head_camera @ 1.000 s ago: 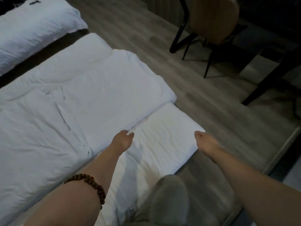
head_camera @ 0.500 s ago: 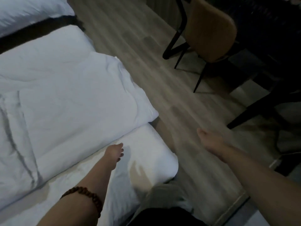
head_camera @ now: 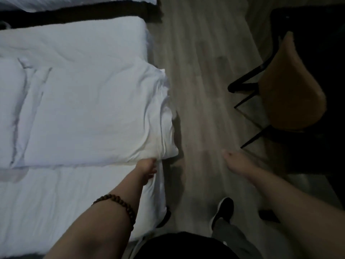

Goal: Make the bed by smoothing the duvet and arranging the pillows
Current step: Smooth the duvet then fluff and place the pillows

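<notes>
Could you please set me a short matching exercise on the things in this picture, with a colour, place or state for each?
Things:
1. duvet
2. right hand
3. chair
4. bracelet

Descriptions:
a. tan seat, black legs
b. white, folded
c. brown beads
d. over the floor, holding nothing

Pairs: 1-b, 2-d, 3-a, 4-c
</notes>
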A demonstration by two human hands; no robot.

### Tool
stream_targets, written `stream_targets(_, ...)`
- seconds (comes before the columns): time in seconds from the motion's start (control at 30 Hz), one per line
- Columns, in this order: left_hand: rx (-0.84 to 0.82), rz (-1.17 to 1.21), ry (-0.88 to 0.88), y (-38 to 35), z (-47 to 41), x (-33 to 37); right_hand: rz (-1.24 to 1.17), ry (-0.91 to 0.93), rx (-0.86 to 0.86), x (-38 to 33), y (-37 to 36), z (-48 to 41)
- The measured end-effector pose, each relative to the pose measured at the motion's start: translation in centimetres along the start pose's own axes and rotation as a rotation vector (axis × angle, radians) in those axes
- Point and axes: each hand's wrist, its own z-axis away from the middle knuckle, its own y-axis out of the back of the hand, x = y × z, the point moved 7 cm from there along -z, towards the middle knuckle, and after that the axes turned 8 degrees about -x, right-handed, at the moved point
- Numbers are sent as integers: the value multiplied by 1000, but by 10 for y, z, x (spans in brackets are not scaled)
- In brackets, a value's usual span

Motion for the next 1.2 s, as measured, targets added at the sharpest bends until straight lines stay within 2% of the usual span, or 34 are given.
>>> stream_targets(0.2,166,358,108,-45,30,-32,208,170,-199,-14,62,-34)
stream_targets(0.33,222,461,114,-67,32,-24,322,216,-247,-35,96,-82)
stream_targets(0.53,285,607,120,-68,5,6,493,284,-277,-118,138,-138)
stream_targets(0.67,350,667,228,-60,-17,30,624,323,-279,-181,176,-168)
stream_targets(0.77,351,699,240,-61,-27,71,774,358,-279,-231,211,-191)
stream_targets(0.9,346,663,117,-51,-51,154,855,358,-277,-298,244,-240)
stream_targets(1.03,400,650,38,-39,-73,233,932,401,-315,-366,250,-296)
stream_targets(1.2,503,675,52,-30,-115,298,1007,479,-439,-440,239,-388)
